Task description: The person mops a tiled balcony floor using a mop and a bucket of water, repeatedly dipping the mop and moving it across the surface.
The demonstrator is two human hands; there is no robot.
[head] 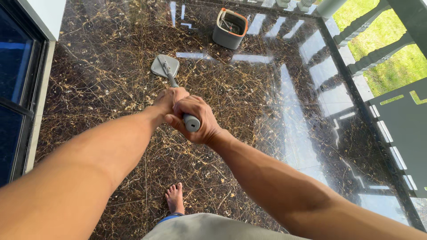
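Both my hands grip the grey handle of a mop point(170, 80). My left hand point(170, 98) wraps the shaft a little lower down, and my right hand point(194, 119) closes over the top end, whose round grey cap shows between the fingers. The flat grey mop head point(165, 66) rests on the dark, gold-veined marble floor point(102, 80) ahead of me. A grey mop bucket point(229, 29) with an orange rim stands farther off, to the right of the mop head.
A glass door with a dark frame point(20, 89) lines the left side. A grey balcony railing point(391, 111) runs along the right, with grass beyond it. My bare foot point(175, 198) stands on the floor below my hands.
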